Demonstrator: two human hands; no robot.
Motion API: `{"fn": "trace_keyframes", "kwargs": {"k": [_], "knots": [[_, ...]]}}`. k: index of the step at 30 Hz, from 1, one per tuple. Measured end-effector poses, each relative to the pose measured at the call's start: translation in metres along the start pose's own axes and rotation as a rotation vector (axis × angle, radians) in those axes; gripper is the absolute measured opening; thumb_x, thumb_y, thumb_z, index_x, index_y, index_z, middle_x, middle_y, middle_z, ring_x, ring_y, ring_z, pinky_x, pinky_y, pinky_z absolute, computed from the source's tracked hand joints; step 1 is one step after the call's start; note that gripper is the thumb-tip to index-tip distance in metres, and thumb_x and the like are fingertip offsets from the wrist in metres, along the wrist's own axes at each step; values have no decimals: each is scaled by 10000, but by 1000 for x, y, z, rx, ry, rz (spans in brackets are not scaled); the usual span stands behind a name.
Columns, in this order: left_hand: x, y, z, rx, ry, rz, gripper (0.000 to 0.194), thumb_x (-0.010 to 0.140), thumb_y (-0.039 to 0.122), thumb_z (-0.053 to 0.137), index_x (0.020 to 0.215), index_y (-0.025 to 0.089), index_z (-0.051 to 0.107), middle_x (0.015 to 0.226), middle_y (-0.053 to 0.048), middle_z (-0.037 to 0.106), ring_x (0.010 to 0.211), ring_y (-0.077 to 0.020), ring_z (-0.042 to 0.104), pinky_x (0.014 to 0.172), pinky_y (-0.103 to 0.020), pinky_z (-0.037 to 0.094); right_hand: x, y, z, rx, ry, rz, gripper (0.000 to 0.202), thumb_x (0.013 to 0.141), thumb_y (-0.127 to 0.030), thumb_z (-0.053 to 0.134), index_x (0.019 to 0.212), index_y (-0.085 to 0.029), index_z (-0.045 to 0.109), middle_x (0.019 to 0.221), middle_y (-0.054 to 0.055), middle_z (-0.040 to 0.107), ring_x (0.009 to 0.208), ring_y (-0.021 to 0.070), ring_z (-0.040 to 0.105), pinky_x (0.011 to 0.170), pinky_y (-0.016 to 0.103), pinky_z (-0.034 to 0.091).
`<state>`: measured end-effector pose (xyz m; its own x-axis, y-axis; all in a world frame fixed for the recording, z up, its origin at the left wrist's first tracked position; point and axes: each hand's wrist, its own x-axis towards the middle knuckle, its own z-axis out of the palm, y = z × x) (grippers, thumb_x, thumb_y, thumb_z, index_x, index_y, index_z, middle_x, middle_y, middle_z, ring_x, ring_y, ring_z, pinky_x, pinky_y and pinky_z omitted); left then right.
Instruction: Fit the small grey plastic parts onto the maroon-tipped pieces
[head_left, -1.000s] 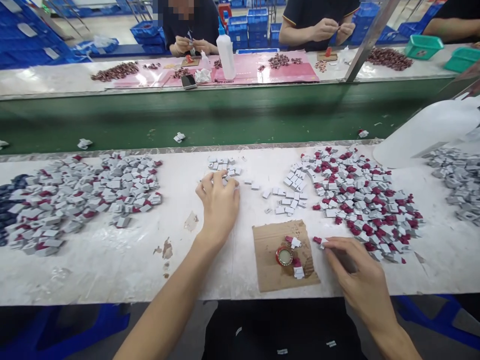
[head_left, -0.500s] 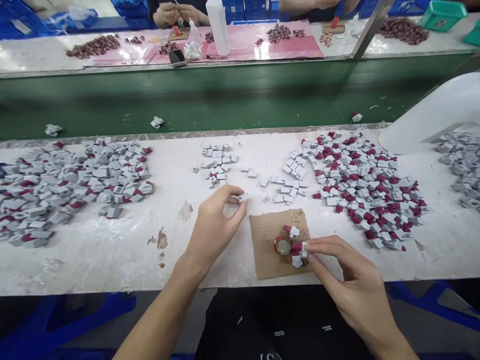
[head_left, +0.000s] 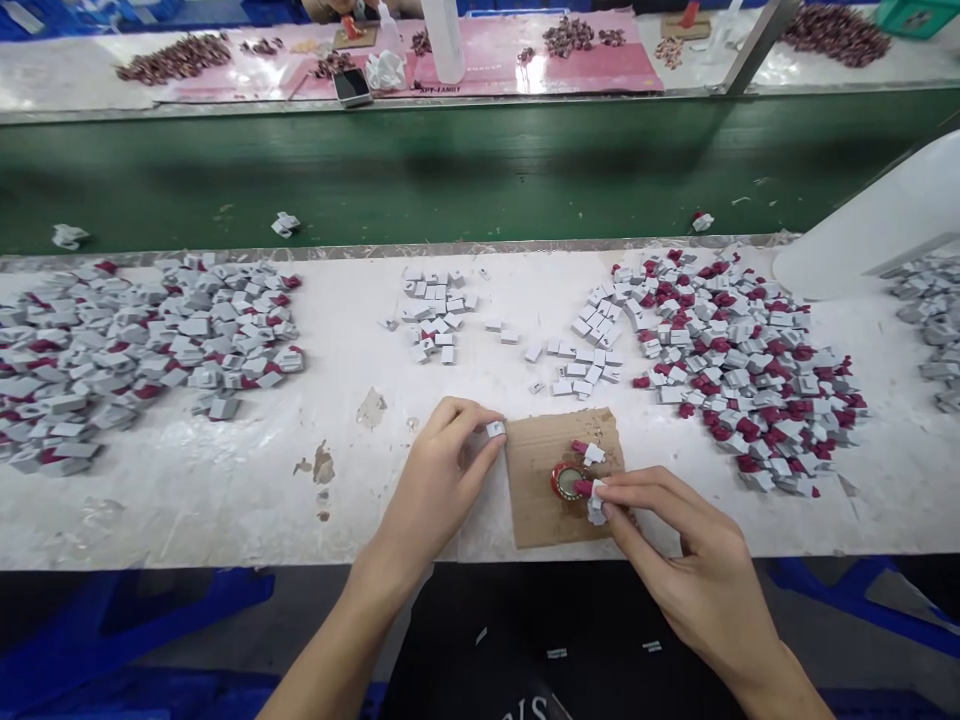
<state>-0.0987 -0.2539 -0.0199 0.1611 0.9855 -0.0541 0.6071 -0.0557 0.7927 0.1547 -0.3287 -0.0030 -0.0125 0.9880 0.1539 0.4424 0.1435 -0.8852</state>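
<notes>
Between thumb and forefinger, my left hand (head_left: 442,475) pinches a small light-grey block (head_left: 495,429) beside the left edge of a cardboard piece (head_left: 534,515). My right hand (head_left: 686,560) is closed on a small grey-and-maroon plastic part (head_left: 596,492). Its maroon end reaches over the rim of a red bottle cap (head_left: 568,480) lying on the cardboard. Another grey-and-maroon part (head_left: 592,452) rests just above, on the cardboard. Under the held part, a further grey piece is partly hidden.
Loose grey blocks (head_left: 439,312) lie mid-table, with more grey blocks (head_left: 589,365) near the cardboard. Piles of grey-and-maroon parts spread at left (head_left: 150,340) and right (head_left: 750,370). A white container (head_left: 862,225) leans at right. Beyond the green strip (head_left: 450,170), a bottle (head_left: 444,45) stands.
My left hand has come down toward the cardboard with its grey block. My right hand has moved slightly left, bringing the maroon end over the bottle cap. The view has tilted down.
</notes>
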Motion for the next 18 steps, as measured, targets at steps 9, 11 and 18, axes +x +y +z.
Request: {"fn": "trace_keyframes", "kwargs": {"k": [9,11,18], "knots": [[3,11,6,-363,7,-79,130,996,306,803,1118,262,785,1122,-30,832,1003,-219,811,940,-390,712,3,-3,2,2,-29,-64,235,1066,-83,679,1142,-253,823,1048,77,810,973,237,823,810,329,702],[4,12,7,-385,3,-79,151,994,302,813,1139,262,806,1072,-26,830,970,-210,804,926,-375,708,4,-4,3,11,-37,-70,240,1068,-76,672,1143,-248,822,1046,74,803,966,226,816,806,319,694],[9,39,7,-640,-167,-154,153,1014,322,822,1138,236,802,903,-24,843,867,-202,816,819,-320,689,12,-2,-7,264,60,125,187,1060,-184,772,1118,-331,872,1109,33,848,1129,223,825,968,306,685]]}}
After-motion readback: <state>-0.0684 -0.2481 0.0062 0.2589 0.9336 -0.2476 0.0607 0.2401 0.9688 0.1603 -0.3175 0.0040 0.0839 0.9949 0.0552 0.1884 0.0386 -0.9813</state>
